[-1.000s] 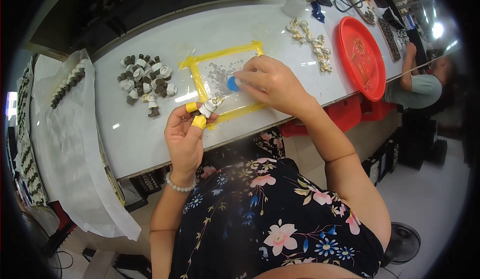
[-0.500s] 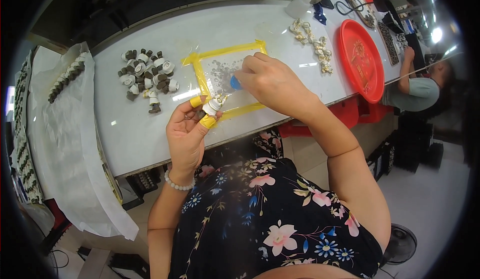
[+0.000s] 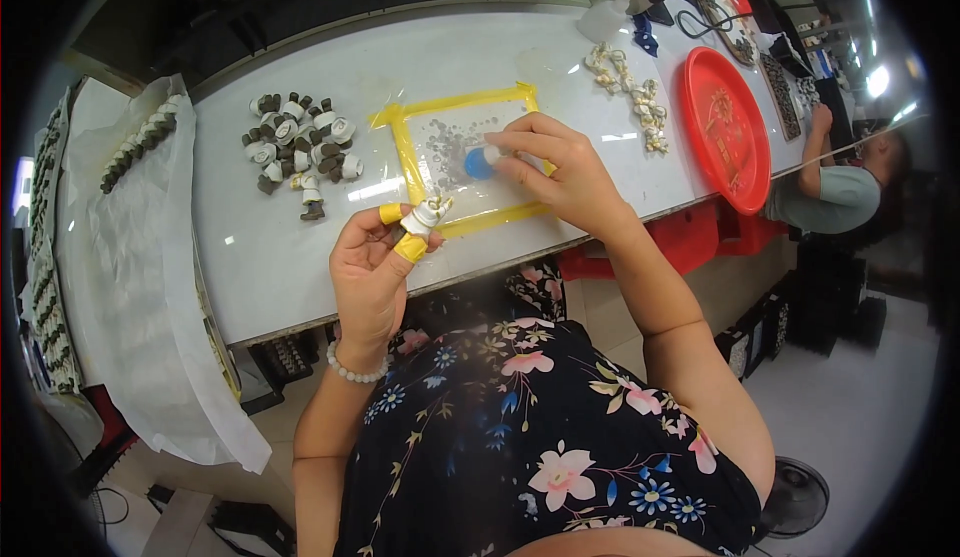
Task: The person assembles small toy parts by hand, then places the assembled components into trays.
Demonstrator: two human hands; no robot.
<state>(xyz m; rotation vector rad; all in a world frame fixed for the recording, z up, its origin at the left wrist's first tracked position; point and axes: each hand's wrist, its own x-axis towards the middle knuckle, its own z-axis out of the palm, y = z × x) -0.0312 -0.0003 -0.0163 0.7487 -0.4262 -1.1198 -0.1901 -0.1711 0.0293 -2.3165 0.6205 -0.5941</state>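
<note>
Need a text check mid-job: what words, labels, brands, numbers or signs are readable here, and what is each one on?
Readable text: none.
Red tray: gold-coloured marks inside, too small and blurred to tell whether they are writing.
Blue round item by the right hand: no lettering can be made out.
White figure in the left hand: no lettering can be made out.

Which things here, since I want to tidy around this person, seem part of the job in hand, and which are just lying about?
Seemingly in the job:
- white figure, in the left hand
- blue round piece, by the right hand
- yellow tape frame around it
- white-and-dark pieces, piled

Apparently just lying about:
- red tray
- black fan
- cream-coloured pieces, less certain
</note>
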